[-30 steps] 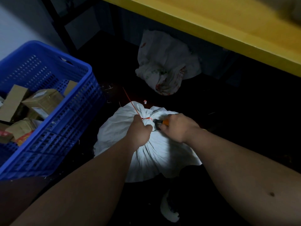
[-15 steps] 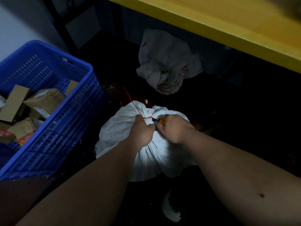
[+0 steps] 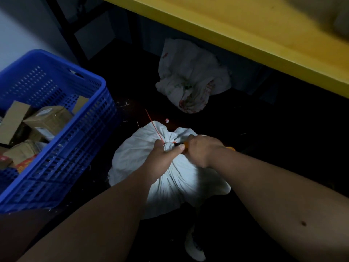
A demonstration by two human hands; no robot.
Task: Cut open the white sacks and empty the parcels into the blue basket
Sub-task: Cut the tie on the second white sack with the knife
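On the floor beside the basket, the sack neck remains gripped by the left hand while the cutter, clenched in the right-hand fingers, has been drawn closer against the red tie, still uncut.

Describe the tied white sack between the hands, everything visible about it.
The white sack looks like thin woven or plastic fabric, bulging and rounded, sitting on the dark floor beside the blue basket. Its mouth is gathered into a pleated neck bound by a red tie, one long red end sticking up to the left. The left hand grips the neck just below the tie; the right hand holds an orange-handled cutter against it. The sack is unopened, its near side brightly lit.
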